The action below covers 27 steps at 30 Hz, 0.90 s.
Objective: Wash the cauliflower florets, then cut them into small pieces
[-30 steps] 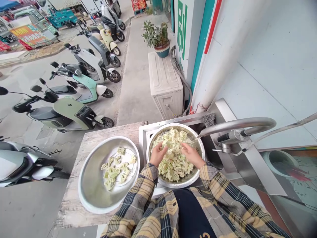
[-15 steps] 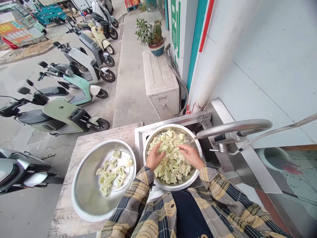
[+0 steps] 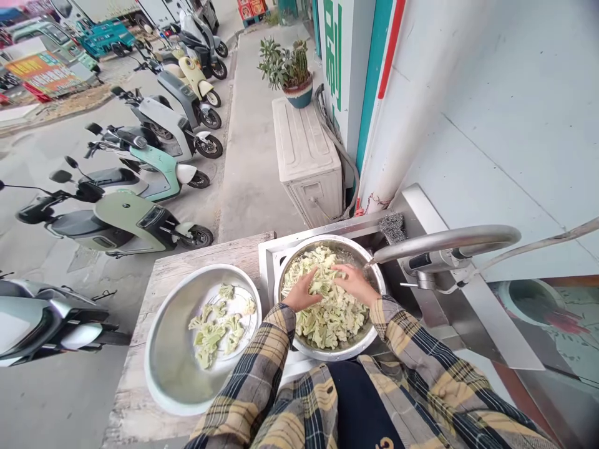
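Note:
A steel bowl [image 3: 360,343] heaped with pale green cauliflower florets [image 3: 327,315] sits in the sink. My left hand [image 3: 302,293] and my right hand [image 3: 353,282] both reach into the heap, fingers curled around a cluster of florets between them. To the left, a second steel bowl [image 3: 173,368] on a wooden table [image 3: 187,262] holds several florets [image 3: 219,321]. A curved steel faucet [image 3: 444,240] ends just right of my right hand.
A dark scrubbing sponge [image 3: 392,227] lies on the sink's far rim. Beyond stand an air-conditioner unit [image 3: 306,159] with a potted plant [image 3: 292,72], a white pillar [image 3: 412,106], and several parked scooters [image 3: 116,218] on the left pavement.
Both hands have moved closer together over the far middle of the heap, closing round florets. The view shifted slightly.

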{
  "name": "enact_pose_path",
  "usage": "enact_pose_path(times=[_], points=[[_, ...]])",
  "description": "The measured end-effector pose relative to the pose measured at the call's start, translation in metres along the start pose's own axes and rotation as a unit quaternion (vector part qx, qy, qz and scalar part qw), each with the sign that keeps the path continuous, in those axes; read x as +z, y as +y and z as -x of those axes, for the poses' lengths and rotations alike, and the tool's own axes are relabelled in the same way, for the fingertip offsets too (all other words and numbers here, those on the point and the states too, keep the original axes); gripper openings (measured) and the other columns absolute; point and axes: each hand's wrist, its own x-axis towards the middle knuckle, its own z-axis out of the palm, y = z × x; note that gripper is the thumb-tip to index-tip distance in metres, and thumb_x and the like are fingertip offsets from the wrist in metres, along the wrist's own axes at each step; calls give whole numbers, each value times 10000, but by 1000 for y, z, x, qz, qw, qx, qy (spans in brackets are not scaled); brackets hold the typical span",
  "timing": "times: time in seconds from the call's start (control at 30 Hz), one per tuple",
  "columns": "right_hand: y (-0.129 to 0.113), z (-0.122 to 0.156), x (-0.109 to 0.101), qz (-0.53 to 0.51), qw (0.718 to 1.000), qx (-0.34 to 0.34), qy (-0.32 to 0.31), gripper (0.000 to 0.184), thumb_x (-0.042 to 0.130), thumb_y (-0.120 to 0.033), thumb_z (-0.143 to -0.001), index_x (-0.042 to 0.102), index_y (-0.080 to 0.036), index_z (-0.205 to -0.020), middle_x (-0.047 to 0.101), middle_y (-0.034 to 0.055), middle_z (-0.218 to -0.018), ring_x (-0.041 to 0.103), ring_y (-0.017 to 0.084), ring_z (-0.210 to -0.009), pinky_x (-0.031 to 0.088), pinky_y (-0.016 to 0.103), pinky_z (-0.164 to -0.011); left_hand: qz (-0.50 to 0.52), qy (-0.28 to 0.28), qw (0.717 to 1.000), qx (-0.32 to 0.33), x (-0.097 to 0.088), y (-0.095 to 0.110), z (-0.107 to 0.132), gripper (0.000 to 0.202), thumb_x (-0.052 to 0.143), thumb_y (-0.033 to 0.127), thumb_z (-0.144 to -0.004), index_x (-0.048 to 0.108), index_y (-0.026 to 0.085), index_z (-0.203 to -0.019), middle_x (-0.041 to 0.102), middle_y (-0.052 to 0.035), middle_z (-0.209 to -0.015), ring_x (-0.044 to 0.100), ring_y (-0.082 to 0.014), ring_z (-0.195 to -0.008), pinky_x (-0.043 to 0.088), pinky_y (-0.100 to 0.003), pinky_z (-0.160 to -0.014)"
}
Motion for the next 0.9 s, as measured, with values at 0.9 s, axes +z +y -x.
enact_pose_path(times=[0.9], points=[[-30, 71, 9, 33, 990, -75, 118, 414, 653, -265, -722, 651, -238, -1135, 589, 84, -1210, 534, 262, -1175, 394, 445, -1049, 75, 114, 984, 114, 24, 36, 50, 794, 758, 191, -632, 439, 191, -1358, 488, -139, -1380, 432, -291, -1308, 319, -457, -1117]])
